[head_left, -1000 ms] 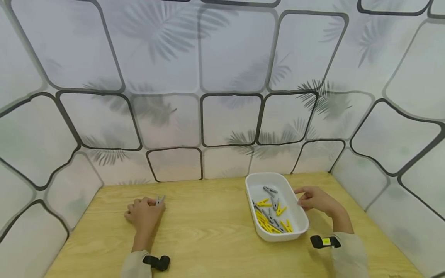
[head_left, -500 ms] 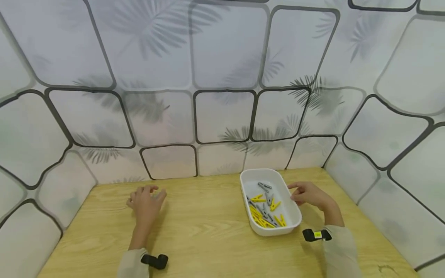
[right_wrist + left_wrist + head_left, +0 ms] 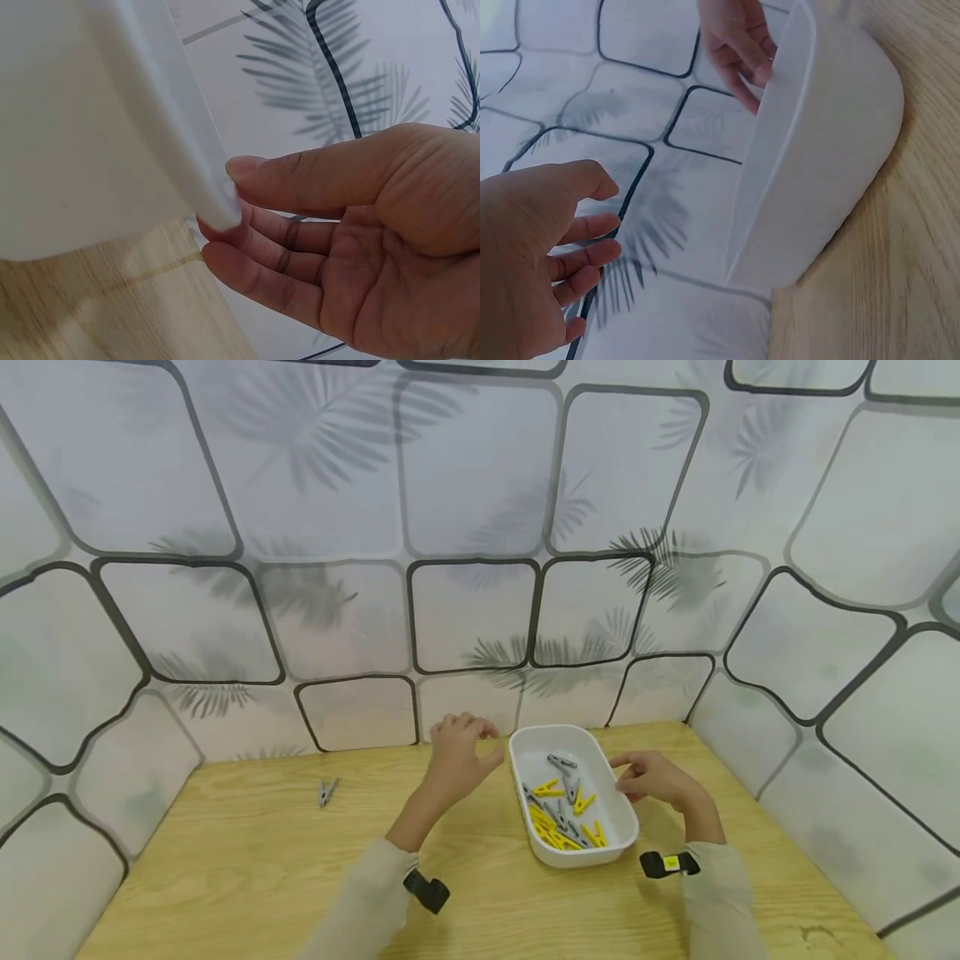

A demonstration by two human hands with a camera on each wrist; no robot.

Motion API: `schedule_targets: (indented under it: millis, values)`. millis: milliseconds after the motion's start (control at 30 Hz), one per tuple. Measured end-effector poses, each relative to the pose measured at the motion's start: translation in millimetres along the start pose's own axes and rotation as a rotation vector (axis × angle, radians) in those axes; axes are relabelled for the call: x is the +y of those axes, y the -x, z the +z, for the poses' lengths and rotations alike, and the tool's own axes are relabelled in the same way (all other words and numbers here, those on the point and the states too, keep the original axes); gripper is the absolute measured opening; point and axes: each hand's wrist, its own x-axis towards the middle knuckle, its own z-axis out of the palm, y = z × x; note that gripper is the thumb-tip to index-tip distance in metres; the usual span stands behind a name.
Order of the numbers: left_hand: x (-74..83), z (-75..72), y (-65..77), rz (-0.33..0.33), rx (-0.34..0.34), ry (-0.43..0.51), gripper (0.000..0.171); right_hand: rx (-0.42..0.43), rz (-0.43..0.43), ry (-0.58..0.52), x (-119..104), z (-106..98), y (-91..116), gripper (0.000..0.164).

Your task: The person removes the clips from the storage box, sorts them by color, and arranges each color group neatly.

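A pale wood-grain surface (image 3: 247, 877) sits in a booth of white panels printed with black rounded outlines and grey palm fronds. Toward its back right stands a white oblong plastic tray (image 3: 619, 821), its long axis running from about 11 o'clock at the far end to 5 o'clock at the near end. Yellow and grey plastic clothespins (image 3: 561, 820) lie loose in it, most of them heaped at the near end.

The right hand (image 3: 654, 778) is at the tray's 3 o'clock. The right wrist view shows its thumb over the rim and its fingers (image 3: 277, 259) under the outer wall, so it pinches the tray's edge (image 3: 214, 196). The left hand (image 3: 456, 758) hovers at the tray's 9 to 10 o'clock, just beside the far left corner. Its fingers are loosely spread and hold nothing, and in the left wrist view there is a gap between them and the tray wall (image 3: 817, 165).

The pins lie toward 3 o'clock from the left hand, across the rim. That is the free hand, while the right one is taken up with the rim.

Well apart, at the surface's far left, a single grey clothespin (image 3: 327, 792) lies alone, pointing roughly 1 o'clock. Black bands (image 3: 426, 890) circle both wrists, over pale sleeves.
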Motion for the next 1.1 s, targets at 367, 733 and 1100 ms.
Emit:
schedule_targets:
  millis: [367,733,1100]
  values:
    - [38.3,67.9,-31.7,0.084,-0.418,-0.231,0.018,-0.006,-0.025,-0.008,4,1,2,0.048]
    - [41.0,106.3,-43.0,0.015,-0.538,-0.350,0.025,-0.008,-0.043,-0.028,0,2,-6,0.048]
    - [32.2,121.9,-35.0,-0.009,-0.547,-0.347,0.026,-0.011,-0.019,-0.017,0,-1,1,0.048]
